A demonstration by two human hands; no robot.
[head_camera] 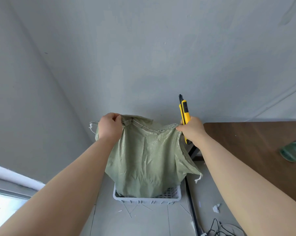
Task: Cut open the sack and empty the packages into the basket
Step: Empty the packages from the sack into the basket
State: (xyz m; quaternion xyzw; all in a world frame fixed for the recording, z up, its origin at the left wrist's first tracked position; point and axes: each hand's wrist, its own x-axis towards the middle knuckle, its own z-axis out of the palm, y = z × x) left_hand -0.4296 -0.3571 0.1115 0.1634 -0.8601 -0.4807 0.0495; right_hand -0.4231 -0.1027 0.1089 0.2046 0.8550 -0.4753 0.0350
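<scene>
As it hangs, the green woven sack (149, 159) sags, creased.

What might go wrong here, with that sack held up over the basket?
The right hand pinches a corner of the sack while also holding the yellow knife, tip up; a slip might nick fabric or skin. The sack's lower edge flares past the right rim of the grey basket, so any contents may drop beside it.

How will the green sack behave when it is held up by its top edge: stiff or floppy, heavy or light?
Probably floppy: the green sack sags in creases between the left hand and the right hand. Likely light: pinched corners seem to carry it.
</scene>
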